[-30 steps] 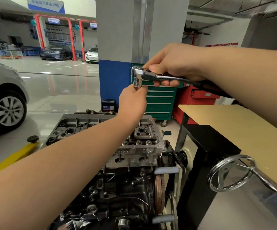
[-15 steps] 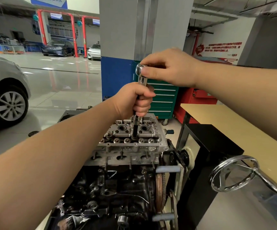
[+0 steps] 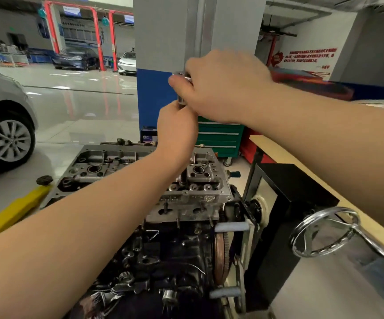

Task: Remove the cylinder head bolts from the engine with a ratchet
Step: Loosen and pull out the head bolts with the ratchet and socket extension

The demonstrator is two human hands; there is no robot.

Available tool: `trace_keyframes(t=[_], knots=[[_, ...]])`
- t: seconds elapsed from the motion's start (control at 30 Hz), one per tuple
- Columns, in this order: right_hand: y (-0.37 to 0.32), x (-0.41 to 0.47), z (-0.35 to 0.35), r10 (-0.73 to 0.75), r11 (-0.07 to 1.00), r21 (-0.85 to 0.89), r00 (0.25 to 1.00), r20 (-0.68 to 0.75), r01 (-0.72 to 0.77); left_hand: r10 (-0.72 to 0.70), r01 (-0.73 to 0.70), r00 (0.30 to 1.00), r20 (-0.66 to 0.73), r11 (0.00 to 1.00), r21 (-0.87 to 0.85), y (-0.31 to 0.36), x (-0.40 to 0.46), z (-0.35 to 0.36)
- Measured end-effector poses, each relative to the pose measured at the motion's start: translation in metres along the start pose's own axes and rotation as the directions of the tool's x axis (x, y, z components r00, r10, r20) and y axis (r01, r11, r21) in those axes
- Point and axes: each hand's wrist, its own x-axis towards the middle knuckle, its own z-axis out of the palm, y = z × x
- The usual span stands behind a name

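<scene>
Now both hands (image 3: 223, 88) grip the ratchet (image 3: 181, 75) above the engine (image 3: 186, 196).

Both hands raised — right hand (image 3: 223, 88) above left hand (image 3: 177, 130).

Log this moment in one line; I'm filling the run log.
right hand grips ratchet | left hand grips extension | cylinder head

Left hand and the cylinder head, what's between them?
In the head view, a dark extension shaft runs down from under the left hand into the cylinder head; the right hand holds the ratchet on top.
</scene>
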Motion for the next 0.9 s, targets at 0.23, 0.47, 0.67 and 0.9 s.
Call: trace_keyframes(t=[0.23,0.47,0.67,0.9], knots=[[0.037,0.000,0.011,-0.085,0.948,0.319,0.980,0.180,0.023,-0.091,0.203,0.816,0.571,0.970,-0.137,-0.001,0.021,-0.020],[0.041,0.008,-0.004,0.021,0.779,0.570,0.920,0.390,-0.259,-0.100,0.214,0.810,0.579,0.968,-0.133,-0.004,0.022,-0.014],[0.067,0.025,-0.017,-0.142,0.417,0.607,0.611,0.779,-0.677,-0.116,0.212,0.769,0.629,0.974,-0.079,0.002,0.020,-0.008],[0.065,0.027,-0.023,0.023,0.343,0.635,0.682,0.731,-0.692,-0.124,0.214,0.766,0.630,0.974,-0.068,0.001,0.022,-0.011]])
